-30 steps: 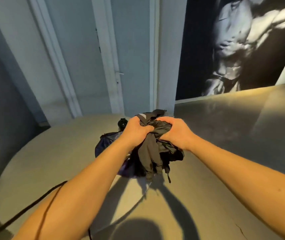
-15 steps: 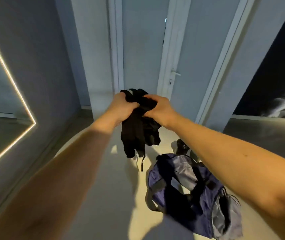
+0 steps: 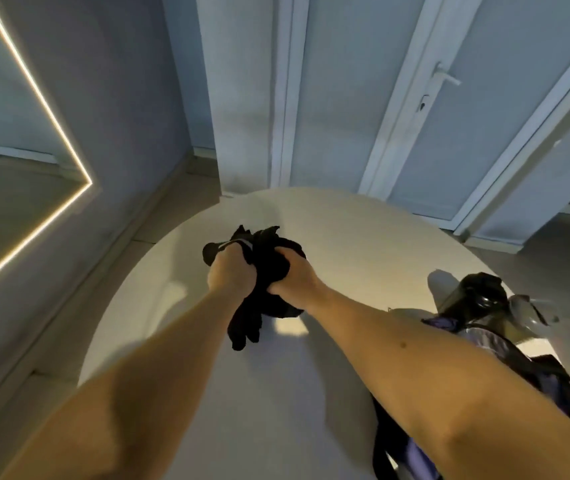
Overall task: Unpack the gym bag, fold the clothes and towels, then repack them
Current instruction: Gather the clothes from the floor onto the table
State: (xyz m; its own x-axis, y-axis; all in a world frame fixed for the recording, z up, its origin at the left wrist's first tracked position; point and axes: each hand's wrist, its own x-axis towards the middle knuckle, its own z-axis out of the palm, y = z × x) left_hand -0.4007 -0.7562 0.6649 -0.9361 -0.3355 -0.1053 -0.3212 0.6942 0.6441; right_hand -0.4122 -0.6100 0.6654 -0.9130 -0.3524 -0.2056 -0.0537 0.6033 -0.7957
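Far left, a mirror [image 3: 10, 140] w/ a lit strip along its edge hangs on the grey wall. Next over, the person's left hand [image 3: 230, 277] is curled tight round one side of a bunched black garment [image 3: 269, 258], w/ a thin pale trim showing at the knuckles. The garment sits in a wad btwn both fists, over the far-left part of the round pale table [image 3: 346, 230]. A loose tail droops toward the near side; whether it brushes the tabletop can't be told. The right hand [image 3: 294, 278] clutches the other side, fingers buried in the cloth, the two fists nearly touching. Behind is a white door w/ a handle [image 3: 444, 76]. Far right, the gym bag [image 3: 519, 358] lies at the table's edge, partly hidden by the right forearm. A dark glossy item [image 3: 477, 292] sits at its far end; what it is can't be told.

Step in hand, prob.: getting this piece spread out for folding. To do it well:
- Find two matching corners or the hem before loosening the wad.
- Draw the hands apart so it hangs flat, then give one shake.
- Lay it on the tabletop left of the bag, well apart from the straps.
- Smooth first, fold after.

Risk: cords or a 2nd item tangled inside, so separate slowly.
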